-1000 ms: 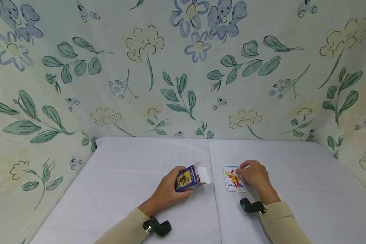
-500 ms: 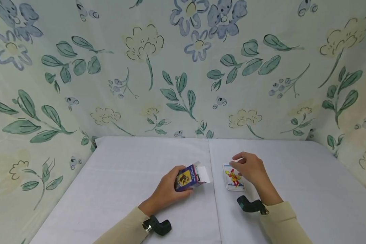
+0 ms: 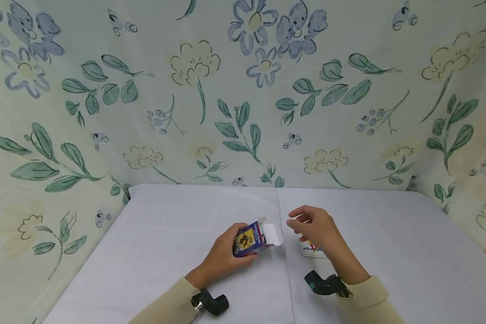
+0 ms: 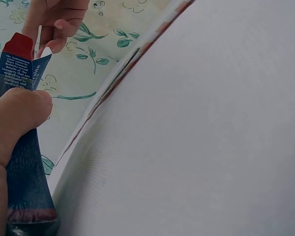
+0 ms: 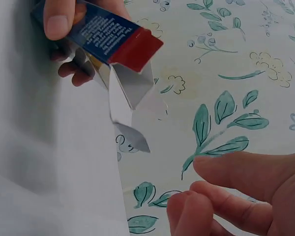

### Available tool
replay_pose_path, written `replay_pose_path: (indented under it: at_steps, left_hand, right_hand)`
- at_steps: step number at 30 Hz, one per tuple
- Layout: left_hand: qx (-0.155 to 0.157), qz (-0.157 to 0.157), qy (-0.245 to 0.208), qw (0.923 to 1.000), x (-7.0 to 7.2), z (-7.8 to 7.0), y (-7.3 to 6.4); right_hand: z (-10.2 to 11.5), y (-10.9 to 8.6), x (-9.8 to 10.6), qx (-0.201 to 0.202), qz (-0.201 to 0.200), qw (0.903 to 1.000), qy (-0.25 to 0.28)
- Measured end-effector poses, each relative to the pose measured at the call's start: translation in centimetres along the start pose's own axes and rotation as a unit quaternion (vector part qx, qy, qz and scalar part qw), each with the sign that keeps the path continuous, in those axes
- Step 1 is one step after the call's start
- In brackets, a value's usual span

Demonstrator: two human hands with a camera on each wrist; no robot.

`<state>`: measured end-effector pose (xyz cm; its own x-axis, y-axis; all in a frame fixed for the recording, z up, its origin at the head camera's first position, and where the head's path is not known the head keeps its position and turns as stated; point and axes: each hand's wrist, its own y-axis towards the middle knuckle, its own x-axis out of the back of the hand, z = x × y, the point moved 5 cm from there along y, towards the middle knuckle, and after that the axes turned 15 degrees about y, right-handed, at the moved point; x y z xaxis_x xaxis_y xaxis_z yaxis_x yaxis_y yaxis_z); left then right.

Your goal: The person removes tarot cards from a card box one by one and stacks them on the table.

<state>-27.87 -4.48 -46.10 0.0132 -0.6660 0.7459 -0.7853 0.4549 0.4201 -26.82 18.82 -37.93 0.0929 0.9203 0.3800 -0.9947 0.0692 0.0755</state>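
My left hand grips a blue card box with a yellow picture on its front, thumb on one side and fingers on the other. The box's end flaps stand open toward the right; in the right wrist view the mouth of the card box shows a pale inside with no card visible. My right hand hovers just right of that mouth, fingers loosely bent and holding nothing visible. Beneath it a picture card lies face up on the table, mostly hidden by the hand; whether others lie under it I cannot tell.
A white cloth with a crease down its middle covers the table. Behind and at the sides hangs a floral curtain. A black wrist camera sits on the left wrist, another wrist camera on the right.
My right hand has lifted off the card and moved left toward the box mouth, now covering the card's upper part. The left hand and box have hardly moved. The head view has tilted slightly.
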Motion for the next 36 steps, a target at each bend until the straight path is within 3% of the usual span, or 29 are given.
replay_pose_path:
  at_steps: [21, 36]
  left_hand:
    - [0.012, 0.0, 0.011, 0.9999, -0.1, 0.1, 0.0]
    - [0.006, 0.0, 0.005, 1.0, -0.1, 0.2, 0.2]
  right_hand:
    - [1.5, -1.0, -3.1, 0.001, 0.018, 0.9993, 0.031]
    - [0.7, -1.1, -4.9, 0.006, 0.035, 0.9992, 0.015]
